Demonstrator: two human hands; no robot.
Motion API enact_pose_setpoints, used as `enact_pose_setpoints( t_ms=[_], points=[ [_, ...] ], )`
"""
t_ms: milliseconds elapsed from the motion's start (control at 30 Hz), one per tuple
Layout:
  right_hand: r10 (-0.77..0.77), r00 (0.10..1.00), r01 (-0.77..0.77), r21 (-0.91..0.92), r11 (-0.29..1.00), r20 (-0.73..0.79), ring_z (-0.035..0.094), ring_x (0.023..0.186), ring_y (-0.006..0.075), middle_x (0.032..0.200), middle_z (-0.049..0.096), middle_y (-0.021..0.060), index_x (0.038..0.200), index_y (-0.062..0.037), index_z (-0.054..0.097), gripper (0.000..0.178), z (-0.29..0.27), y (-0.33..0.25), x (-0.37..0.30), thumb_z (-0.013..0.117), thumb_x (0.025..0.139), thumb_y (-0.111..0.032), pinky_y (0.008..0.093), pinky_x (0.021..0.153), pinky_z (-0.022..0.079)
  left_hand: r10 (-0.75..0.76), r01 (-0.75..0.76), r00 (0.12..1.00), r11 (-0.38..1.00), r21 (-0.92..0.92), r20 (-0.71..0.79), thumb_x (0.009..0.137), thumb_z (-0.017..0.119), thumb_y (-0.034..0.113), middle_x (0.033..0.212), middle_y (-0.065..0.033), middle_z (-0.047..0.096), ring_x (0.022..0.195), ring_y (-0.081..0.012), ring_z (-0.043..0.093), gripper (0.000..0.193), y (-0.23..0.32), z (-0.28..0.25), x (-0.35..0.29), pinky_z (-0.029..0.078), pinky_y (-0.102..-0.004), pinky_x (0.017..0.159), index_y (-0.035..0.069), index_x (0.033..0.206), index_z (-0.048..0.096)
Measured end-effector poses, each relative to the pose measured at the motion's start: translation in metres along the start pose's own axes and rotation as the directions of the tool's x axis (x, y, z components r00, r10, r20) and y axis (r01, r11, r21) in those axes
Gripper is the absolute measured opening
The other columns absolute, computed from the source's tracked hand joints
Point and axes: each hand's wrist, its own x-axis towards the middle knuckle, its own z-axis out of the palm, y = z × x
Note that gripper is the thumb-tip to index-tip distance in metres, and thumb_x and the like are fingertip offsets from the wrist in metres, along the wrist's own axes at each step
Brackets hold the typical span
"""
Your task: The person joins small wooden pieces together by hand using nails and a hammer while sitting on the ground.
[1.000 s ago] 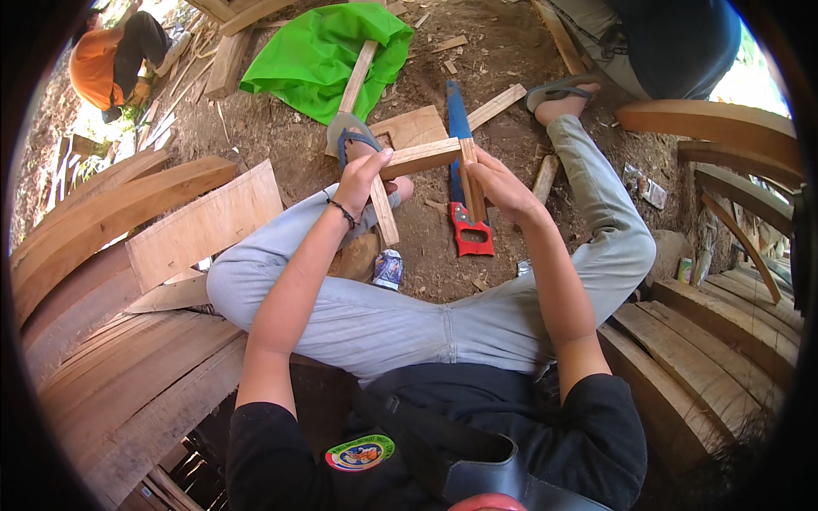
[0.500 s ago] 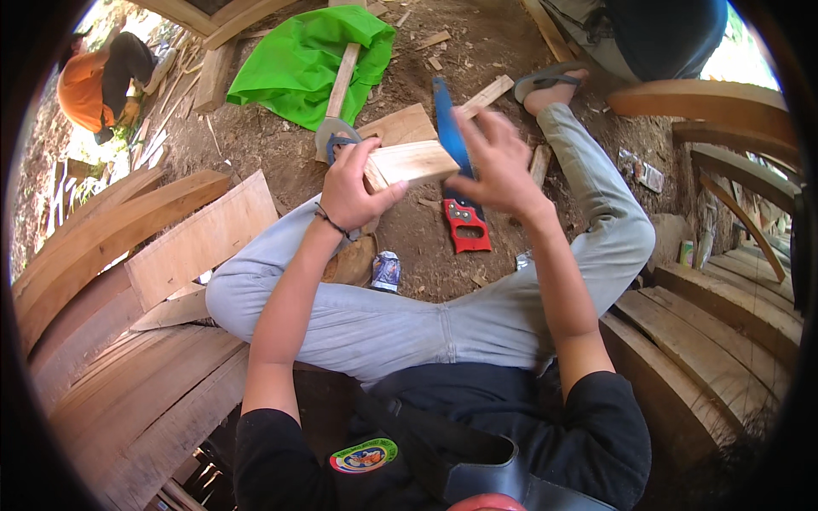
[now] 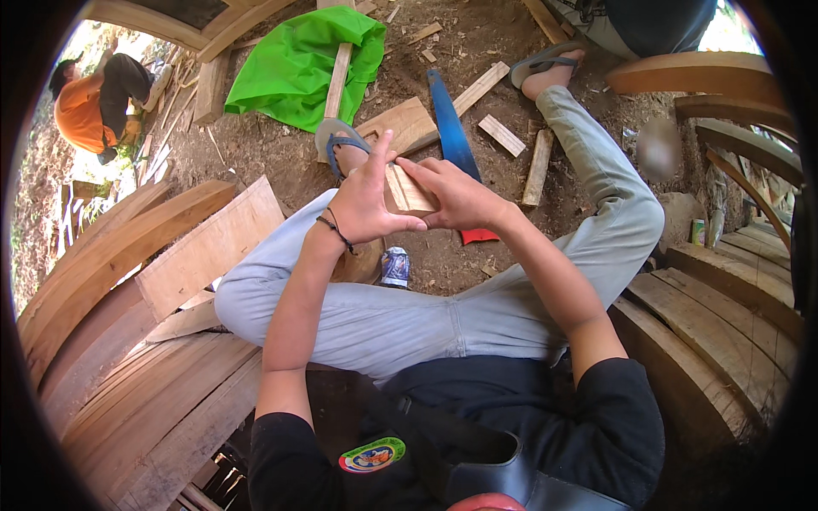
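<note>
A short pale wooden block [image 3: 406, 192] is between my two hands, above the ground. My right hand [image 3: 467, 198] grips it from the right, fingers bent over its top. My left hand [image 3: 362, 203] is against its left side, with the index finger stretched up and the thumb reaching right along the near end; its other fingers are partly hidden. A handsaw [image 3: 452, 128] lies on the dirt just beyond, blue blade pointing away. Most of its red handle is hidden by my right hand and forearm. A flat board [image 3: 407, 124] lies left of the blade.
Offcuts [image 3: 503, 136] and a longer stick [image 3: 537, 168] lie right of the saw. A green cloth [image 3: 294, 64] is at the far left, and a crumpled packet [image 3: 394, 267] near my legs. Curved timbers [image 3: 128, 238] flank me. A person in orange [image 3: 81, 111] crouches far left.
My right hand has come down onto the block and gripped it. My left hand's fingers have straightened and the block has turned. A blurred pale object now appears at the right.
</note>
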Motion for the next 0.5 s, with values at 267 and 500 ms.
enact_pose_setpoints(
  t_ms=[267,500],
  points=[
    [-0.083,0.995,0.084,0.018,0.996,-0.055,0.055,0.109,0.0402,0.114,0.057,0.0218,0.148,-0.0010,0.033,0.104,0.011,0.006,0.008,0.087,0.067,-0.037,0.0476,0.093,0.046,-0.005,0.001,0.998,0.998,0.061,0.066,0.061,0.090,0.043,0.134,-0.0342,0.050,0.120,-0.0465,0.056,0.124,-0.011,0.003,0.000,0.046,-0.0480,0.102,-0.004,0.151,0.019],
    [-0.076,0.994,0.062,0.176,0.982,0.075,0.055,0.118,0.0437,0.128,0.054,0.0271,0.145,-0.0023,0.029,0.107,0.040,0.033,0.010,0.091,0.064,-0.032,0.0474,0.097,0.046,-0.075,0.053,0.987,0.988,0.147,0.145,0.061,0.082,0.048,0.118,-0.0287,0.059,0.113,-0.0432,0.057,0.088,-0.054,0.044,0.004,0.048,-0.0460,0.099,-0.004,0.126,0.051]
  ],
)
